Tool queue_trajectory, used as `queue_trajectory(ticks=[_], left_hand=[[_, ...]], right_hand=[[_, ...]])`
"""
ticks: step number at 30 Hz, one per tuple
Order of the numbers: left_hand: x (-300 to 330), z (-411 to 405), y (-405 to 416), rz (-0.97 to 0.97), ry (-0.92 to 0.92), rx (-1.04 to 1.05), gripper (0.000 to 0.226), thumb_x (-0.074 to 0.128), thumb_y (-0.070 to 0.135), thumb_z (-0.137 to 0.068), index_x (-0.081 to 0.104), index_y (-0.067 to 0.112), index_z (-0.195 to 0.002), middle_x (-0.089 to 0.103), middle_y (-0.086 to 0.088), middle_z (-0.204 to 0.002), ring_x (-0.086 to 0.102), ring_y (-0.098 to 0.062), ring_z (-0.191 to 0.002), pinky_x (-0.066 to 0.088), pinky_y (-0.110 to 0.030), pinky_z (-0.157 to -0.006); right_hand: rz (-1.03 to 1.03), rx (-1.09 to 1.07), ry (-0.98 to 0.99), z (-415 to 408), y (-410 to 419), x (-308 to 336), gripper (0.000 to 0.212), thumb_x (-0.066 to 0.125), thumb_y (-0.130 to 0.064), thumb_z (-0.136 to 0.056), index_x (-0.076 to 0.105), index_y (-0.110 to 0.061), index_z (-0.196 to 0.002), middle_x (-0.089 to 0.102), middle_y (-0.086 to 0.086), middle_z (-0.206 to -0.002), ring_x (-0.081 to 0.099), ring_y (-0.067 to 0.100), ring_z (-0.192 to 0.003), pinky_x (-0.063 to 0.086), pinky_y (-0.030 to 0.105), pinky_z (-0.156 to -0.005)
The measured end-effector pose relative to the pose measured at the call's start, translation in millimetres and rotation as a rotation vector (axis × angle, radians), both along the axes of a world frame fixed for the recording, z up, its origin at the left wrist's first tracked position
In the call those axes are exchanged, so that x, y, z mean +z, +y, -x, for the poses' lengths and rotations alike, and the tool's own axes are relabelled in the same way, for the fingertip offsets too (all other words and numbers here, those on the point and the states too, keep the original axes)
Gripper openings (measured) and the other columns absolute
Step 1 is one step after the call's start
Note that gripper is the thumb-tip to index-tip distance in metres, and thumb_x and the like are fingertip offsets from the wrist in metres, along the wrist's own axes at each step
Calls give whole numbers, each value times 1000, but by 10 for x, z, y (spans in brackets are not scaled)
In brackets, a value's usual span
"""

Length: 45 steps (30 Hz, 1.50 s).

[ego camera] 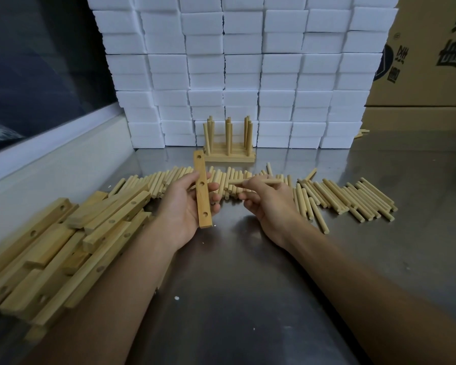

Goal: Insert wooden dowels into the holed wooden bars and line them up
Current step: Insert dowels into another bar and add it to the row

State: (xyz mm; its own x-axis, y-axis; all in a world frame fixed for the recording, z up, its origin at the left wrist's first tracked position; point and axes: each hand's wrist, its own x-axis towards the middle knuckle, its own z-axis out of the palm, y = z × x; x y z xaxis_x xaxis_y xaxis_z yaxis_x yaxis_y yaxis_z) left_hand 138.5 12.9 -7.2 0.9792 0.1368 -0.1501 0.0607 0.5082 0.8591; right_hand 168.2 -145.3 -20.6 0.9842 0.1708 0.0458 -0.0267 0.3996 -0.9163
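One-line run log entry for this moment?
left hand holds three-holed wooden bar, holes empty | right hand pinches round wooden dowel, tip toward bar | not inserted

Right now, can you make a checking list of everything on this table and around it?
Surface: shiny metal table, small white crumbs on it.
Job's things: holed bar held upright-ish; one dowel held sideways; loose dowels; pile of bars; finished bars with dowels at the back.
Clutter: nothing seen besides the crumbs.
Hands: left hand grips the bar; right hand pinches the dowel.
Cables: nothing seen.
Surroundings: white foam blocks, cardboard boxes, window.
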Motion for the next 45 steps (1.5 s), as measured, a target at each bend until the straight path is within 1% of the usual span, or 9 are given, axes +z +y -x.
queue_trajectory(ticks=[5, 9, 14, 22, 32, 35, 38, 42, 45], left_hand=[[5, -5, -2, -2, -3, -6, 25, 52, 26, -98, 67, 7, -102, 68, -8, -72, 63, -19, -56, 53, -27, -48], [8, 0, -3, 0, -7, -8, 25, 52, 26, -98, 67, 6, -102, 68, -8, -72, 63, -18, -56, 53, -28, -48], [4, 5, 9, 0, -20, -8, 27, 52, 27, -99, 68, 6, -105, 69, -7, -73, 64, -18, -57, 53, -28, -50], [3, 5, -8, -28, -27, -46, 26, 51, 26, -99, 69, 8, -105, 69, -7, -72, 62, -18, -56, 52, -28, -49], [-4, -4, -6, -35, -17, -66, 27, 52, 26, -98, 66, 6, -111, 69, -8, -72, 62, -18, -55, 51, -28, -49], [-6, -6, -3, -38, -17, -72, 28, 53, 26, -98, 67, 6, -111, 69, -7, -73, 62, -18, -55, 51, -28, -49], [-17, -6, -2, -48, -21, -79, 28, 54, 27, -97, 67, 5, -109, 69, -7, -73, 62, -17, -56, 52, -29, -49], [-29, -4, 12, -27, -61, -69, 25, 61, 24, -95, 64, 8, -114, 69, -8, -75, 63, -17, -56, 52, -28, -48], [-39, -3, 18, -59, -89, -88, 25, 63, 22, -94, 65, 12, -117, 68, -8, -76, 62, -16, -56, 51, -27, -47]], right_hand=[[92, 11, -50, 32, 9, 8, 17, 56, -2, -91, 71, -7, -84, 77, 11, -90, 71, 15, -72, 50, 20, -59], [47, -12, -11, 5, 23, 7, 13, 50, -5, -96, 62, -8, -94, 63, 8, -68, 49, 11, -51, 39, 22, -51], [20, 30, 15, 18, 12, -5, 20, 32, -7, -88, 49, -10, -78, 35, 2, -49, 24, 15, -50, 19, 27, -48], [25, 25, -10, 40, 34, -11, 25, 26, -11, -91, 41, -12, -71, 46, 7, -51, 35, 17, -46, 28, 29, -48], [156, -55, -29, 41, 40, 25, 57, 44, -56, -99, 30, -24, -55, 25, 0, -55, 23, 12, -46, 18, 28, -48], [193, -36, -24, 52, 37, 28, 53, 45, -51, -101, 46, -18, -60, 35, -2, -53, 28, 10, -45, 23, 25, -46], [218, -53, -53, 64, 41, 19, 37, 46, -35, -104, 63, -7, -86, 40, -2, -52, 31, 9, -45, 26, 22, -44], [213, -95, -92, 76, 56, -6, 10, 52, -13, -100, 59, -10, -107, 51, -4, -57, 42, 7, -50, 32, 21, -46], [245, -130, -175, 94, 73, -22, 21, 52, 1, -94, 63, -10, -109, 59, -4, -58, 48, 2, -48, 38, 16, -46]])
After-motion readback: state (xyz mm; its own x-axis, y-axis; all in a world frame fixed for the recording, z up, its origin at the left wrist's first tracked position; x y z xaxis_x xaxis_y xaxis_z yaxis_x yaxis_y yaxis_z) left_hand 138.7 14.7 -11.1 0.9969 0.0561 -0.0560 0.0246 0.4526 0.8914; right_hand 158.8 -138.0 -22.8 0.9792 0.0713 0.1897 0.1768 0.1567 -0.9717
